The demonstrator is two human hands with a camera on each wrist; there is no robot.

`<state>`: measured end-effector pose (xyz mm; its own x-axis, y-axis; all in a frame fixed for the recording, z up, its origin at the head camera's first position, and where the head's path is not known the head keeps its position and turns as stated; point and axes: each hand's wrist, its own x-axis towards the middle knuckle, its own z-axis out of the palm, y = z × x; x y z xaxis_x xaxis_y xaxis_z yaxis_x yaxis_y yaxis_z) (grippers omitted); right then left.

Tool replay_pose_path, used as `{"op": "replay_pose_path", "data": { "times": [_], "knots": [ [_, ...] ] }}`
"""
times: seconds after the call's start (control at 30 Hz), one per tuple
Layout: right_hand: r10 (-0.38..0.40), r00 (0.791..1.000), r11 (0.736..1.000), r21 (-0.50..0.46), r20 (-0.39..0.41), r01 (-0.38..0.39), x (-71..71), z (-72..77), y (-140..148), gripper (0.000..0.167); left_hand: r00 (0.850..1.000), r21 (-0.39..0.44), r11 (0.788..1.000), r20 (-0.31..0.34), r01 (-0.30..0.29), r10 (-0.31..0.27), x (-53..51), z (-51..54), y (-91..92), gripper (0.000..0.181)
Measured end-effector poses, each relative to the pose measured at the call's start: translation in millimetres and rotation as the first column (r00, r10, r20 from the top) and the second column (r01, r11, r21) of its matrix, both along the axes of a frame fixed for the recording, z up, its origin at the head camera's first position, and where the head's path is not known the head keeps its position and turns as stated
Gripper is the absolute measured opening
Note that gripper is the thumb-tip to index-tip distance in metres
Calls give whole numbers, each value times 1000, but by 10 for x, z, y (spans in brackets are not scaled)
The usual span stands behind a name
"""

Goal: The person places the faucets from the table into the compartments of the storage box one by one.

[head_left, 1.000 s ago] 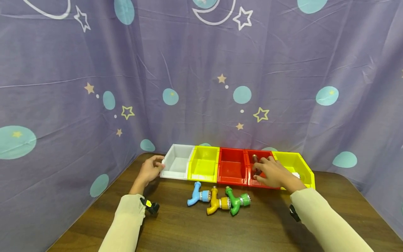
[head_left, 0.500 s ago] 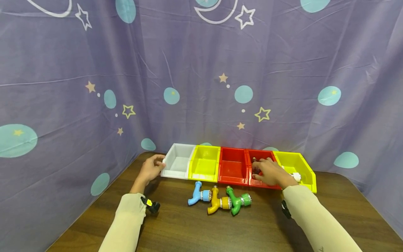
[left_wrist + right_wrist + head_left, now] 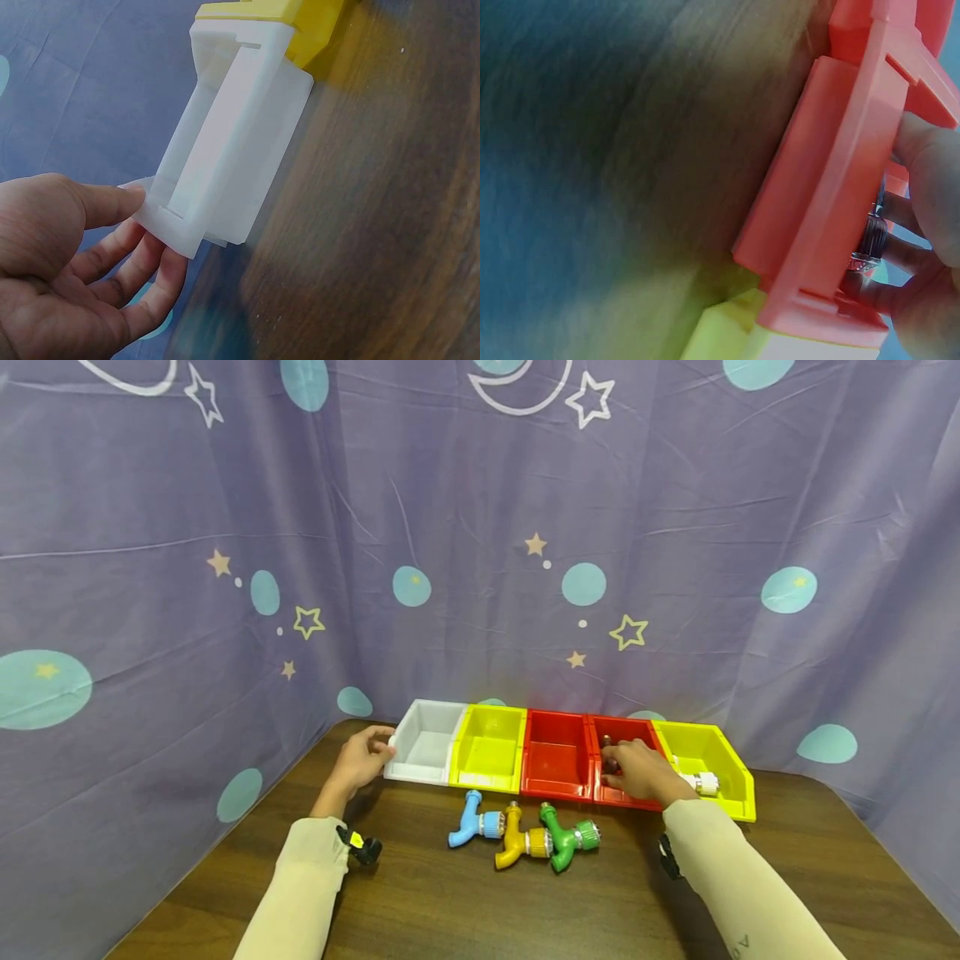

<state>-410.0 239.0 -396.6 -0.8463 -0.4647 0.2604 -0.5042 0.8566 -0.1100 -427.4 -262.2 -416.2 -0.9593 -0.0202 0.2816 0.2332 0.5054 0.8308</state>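
Observation:
My left hand (image 3: 360,760) pinches the side edge of the white bin (image 3: 423,752) at the left end of the row; in the left wrist view its thumb lies over the rim with the fingers on the outer side. My right hand (image 3: 641,770) reaches into the right-hand red bin (image 3: 630,723), its fingers curled round a dark brown tap (image 3: 607,743). Only the tap's ribbed knob (image 3: 870,244) shows in the right wrist view, between the fingers and the bin's front wall. The hand hides most of the tap.
Blue (image 3: 471,820), mustard-yellow (image 3: 517,839) and green (image 3: 570,837) taps lie on the wooden table (image 3: 450,910) before the bins. A white tap (image 3: 703,782) lies in the right-end yellow bin (image 3: 738,760). Another yellow bin (image 3: 491,747) and red bin (image 3: 555,764) stand between. A curtain (image 3: 480,610) hangs behind.
My right hand has moved slightly left and lower into the red bin, and the brown tap has sunk deeper there. More of the white tap shows. The left hand keeps its hold.

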Motion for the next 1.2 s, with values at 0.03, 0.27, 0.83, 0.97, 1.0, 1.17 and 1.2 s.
{"op": "replay_pose_path", "data": {
  "times": [0.03,0.27,0.83,0.97,1.0,1.17,1.2],
  "knots": [
    [3,1000,1000,-5,3,-3,-9,-12,0,22,1000,1,1000,0,3,-3,0,1,0,39],
    [12,999,1000,-16,46,-11,-38,-26,-15,30,1000,2,1000,6,1,-1,10,-12,-10,39],
    [-18,986,1000,12,163,16,-79,-11,-50,25,1000,23,1000,5,13,-13,29,-18,-4,40],
    [28,989,999,20,148,-32,-46,19,-32,26,1000,23,999,-3,25,-25,28,-13,-3,41],
    [41,988,999,22,146,-45,-29,40,-28,24,1000,23,999,0,22,-22,27,-15,-3,41],
    [85,988,995,48,129,-92,44,184,7,9,1000,17,999,-8,26,-26,14,-6,-15,40],
    [91,988,994,50,126,-98,64,218,13,6,1000,16,1000,-12,27,-27,11,-3,-19,40]
  ]
}}
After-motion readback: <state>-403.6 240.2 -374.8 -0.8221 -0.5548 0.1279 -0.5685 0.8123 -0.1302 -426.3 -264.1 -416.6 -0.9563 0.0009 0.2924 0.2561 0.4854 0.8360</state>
